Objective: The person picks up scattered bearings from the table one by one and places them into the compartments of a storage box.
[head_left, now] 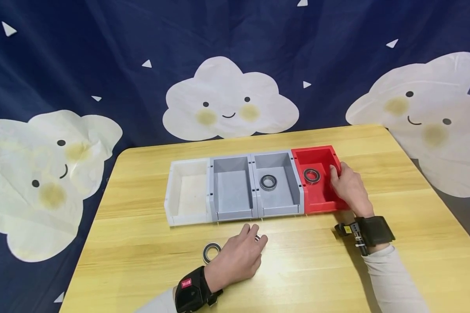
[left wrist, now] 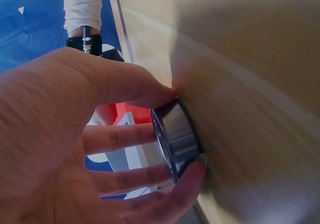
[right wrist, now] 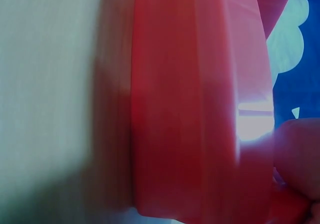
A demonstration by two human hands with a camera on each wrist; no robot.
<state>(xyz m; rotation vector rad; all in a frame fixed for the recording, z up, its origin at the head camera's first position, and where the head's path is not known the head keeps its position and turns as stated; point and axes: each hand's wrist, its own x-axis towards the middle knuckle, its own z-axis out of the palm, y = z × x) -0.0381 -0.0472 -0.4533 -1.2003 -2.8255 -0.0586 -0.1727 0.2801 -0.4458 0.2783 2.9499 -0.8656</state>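
My left hand (head_left: 236, 258) is low over the table in front of the bins. Its thumb and fingertips pinch a ball bearing (left wrist: 180, 136) by the outer ring; in the head view the fingers mostly hide it. Another ball bearing (head_left: 206, 255) lies on the table, partly behind that hand. My right hand (head_left: 350, 187) grips the right wall of the red bin (head_left: 325, 206), thumb on the inner side. Inside the red bin lies a ball bearing (head_left: 311, 176). One more ball bearing (head_left: 268, 182) lies in the grey bin (head_left: 282, 211) beside it.
The bins stand side by side in a row. Left of the grey bin with the bearing is a second grey bin (head_left: 233, 191), then a white bin (head_left: 188, 191) at the row's left end. A dark blue cloud-patterned curtain (head_left: 227, 34) hangs behind the wooden table (head_left: 141, 191).
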